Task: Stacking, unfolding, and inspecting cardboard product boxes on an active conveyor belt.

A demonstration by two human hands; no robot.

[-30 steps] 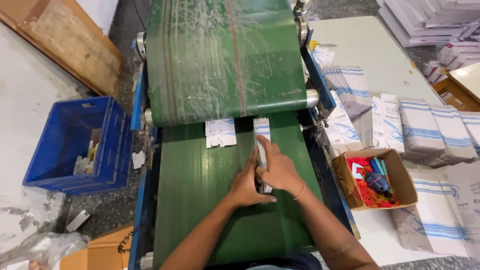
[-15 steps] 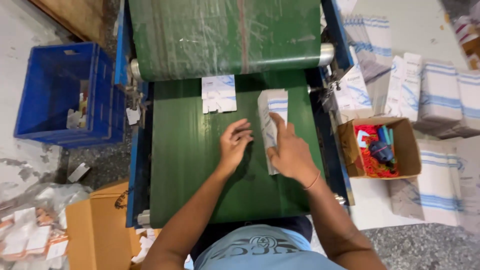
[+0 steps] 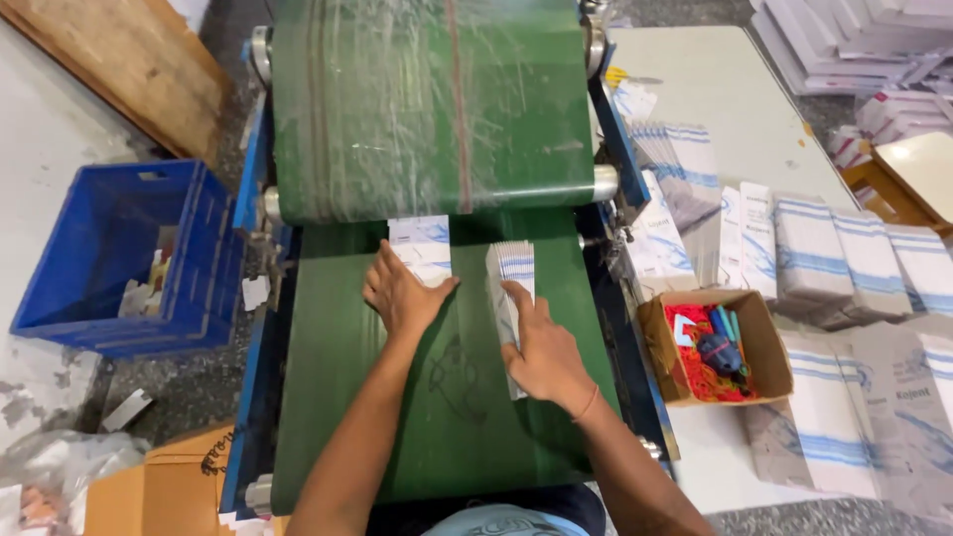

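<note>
On the green belt (image 3: pixel 397 417), the left hand (image 3: pixel 402 295) lies flat on one white packet (image 3: pixel 422 248), the right hand (image 3: pixel 541 347) flat—fingers spread—on the fanned stack (image 3: pixel 511 268); best kept squared, edges aligned.

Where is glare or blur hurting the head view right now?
Head view: glare streaks across the plastic film over the upper belt; left hand and right hand look sharp on the white-and-blue cartons; soft shadows only; frame edges bend slightly.
</note>
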